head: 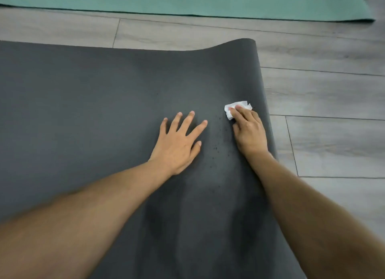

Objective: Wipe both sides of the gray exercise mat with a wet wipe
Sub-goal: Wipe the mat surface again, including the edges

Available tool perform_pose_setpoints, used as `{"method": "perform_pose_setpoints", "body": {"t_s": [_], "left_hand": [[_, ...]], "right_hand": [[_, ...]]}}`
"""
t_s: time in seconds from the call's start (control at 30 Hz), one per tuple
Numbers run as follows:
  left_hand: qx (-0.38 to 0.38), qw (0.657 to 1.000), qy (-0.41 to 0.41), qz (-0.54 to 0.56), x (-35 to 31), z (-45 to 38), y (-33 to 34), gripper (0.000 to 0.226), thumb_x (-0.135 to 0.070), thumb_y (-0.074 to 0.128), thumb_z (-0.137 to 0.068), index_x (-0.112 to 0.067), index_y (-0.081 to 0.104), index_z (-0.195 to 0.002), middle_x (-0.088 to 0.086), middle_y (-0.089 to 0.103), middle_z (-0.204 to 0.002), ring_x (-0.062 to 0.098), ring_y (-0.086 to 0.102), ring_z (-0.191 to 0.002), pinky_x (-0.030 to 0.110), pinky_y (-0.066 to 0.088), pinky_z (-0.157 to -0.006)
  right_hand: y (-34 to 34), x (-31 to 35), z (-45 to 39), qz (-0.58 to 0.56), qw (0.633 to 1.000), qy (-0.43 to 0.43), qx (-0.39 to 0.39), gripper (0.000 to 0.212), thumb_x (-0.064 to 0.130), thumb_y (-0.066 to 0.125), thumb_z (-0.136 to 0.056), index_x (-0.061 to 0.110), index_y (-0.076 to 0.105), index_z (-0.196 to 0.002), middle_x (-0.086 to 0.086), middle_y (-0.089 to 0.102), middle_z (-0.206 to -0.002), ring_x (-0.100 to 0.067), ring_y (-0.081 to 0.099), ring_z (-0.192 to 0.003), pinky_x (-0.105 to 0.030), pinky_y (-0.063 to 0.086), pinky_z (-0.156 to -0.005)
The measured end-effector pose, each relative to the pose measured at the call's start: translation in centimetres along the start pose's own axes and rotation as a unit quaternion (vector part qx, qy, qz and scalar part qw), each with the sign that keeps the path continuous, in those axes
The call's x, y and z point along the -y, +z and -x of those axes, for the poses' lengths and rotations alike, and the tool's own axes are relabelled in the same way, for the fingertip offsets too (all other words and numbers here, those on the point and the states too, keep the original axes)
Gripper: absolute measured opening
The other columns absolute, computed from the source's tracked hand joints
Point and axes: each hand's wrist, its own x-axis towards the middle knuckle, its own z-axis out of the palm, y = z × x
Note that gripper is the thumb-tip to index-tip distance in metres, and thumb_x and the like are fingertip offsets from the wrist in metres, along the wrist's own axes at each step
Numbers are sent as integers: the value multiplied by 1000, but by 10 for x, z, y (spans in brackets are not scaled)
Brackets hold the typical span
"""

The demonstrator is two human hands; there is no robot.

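Gray exercise mat (93, 103) lies flat on wood-look floor (333, 91), far right corner curled up slightly
Left hand (177, 145): palm down on mat, fingers spread straight, grip wide, holding nothing
Right hand (249, 132): near mat's right edge, fingers pressing crumpled white wet wipe (236, 108) onto mat (wipe mostly under fingertips)
Small dark specks on mat between hands
Teal mat (187, 1) on floor beyond, well apart from gray one

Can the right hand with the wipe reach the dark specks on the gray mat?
Probably yes. The right hand presses the wipe beside the specks on the gray mat, with nothing between.
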Motion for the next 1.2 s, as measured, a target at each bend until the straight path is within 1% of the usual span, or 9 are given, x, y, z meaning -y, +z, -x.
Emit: {"method": "perform_pose_setpoints", "body": {"t_s": [0.13,0.37,0.47,0.57,0.7,0.83,0.9,1.0,1.2], "left_hand": [[-14,999,-25,-17,10,-55,14,62,-58,13,-102,-41,11,-161,7,12,-170,36,15,-155,65,10,-121],[-22,995,-102,12,18,-65,29,70,-70,22,-96,-47,8,-161,1,6,-172,30,7,-158,66,2,-121],[-25,995,-100,16,21,-71,28,70,-69,30,-96,-46,15,-160,1,11,-171,30,11,-157,66,5,-122],[-27,995,-95,14,20,-70,29,71,-68,35,-96,-45,17,-160,2,12,-171,31,12,-157,67,7,-121],[-24,995,-98,22,22,-72,29,72,-67,39,-95,-45,19,-160,2,13,-171,31,14,-157,68,9,-121],[-24,995,-98,18,23,-72,31,72,-68,37,-95,-45,18,-160,2,12,-171,32,15,-157,68,10,-120],[-29,995,-97,18,24,-73,31,72,-68,37,-94,-44,19,-160,3,14,-171,32,16,-157,69,11,-120],[-33,995,-95,27,24,-73,31,71,-67,38,-94,-45,22,-159,3,16,-170,33,18,-156,69,12,-120],[-33,994,-99,21,24,-73,30,73,-67,39,-93,-44,22,-160,3,15,-171,32,18,-156,68,11,-120]], "right_hand": [[15,-18,2,-68,996,25,-47,35,14,59,-91,20,65,-125,4,59,-131,-21,50,-112,-32,42,-101],[-5,-7,-39,-98,993,51,-34,27,4,58,-88,18,69,-108,1,63,-101,-24,53,-87,-31,45,-83],[-47,13,-130,-132,980,26,-145,26,6,54,-89,17,70,-107,-2,65,-98,-24,57,-91,-12,33,-78],[-57,13,-215,-72,958,-32,-275,24,11,53,-90,15,72,-105,-3,69,-98,-28,58,-92,-20,40,-77],[23,-5,-221,77,992,96,19,31,2,42,-86,7,68,-103,-16,64,-102,-34,51,-104,-40,41,-84],[52,10,-212,-17,988,154,-17,26,-6,39,-74,15,55,-75,-8,54,-78,-28,49,-81,-32,30,-68],[56,41,-222,-83,990,104,-34,16,-3,45,-68,12,50,-67,-5,55,-72,-27,49,-72,-30,27,-62],[74,101,-216,-156,983,-65,77,11,1,46,-66,12,48,-66,-5,61,-81,-26,53,-79,-36,44,-65],[60,40,-231,-3,969,-205,138,21,7,50,-86,7,69,-97,-14,68,-104,-33,59,-102,-38,44,-85]]}}
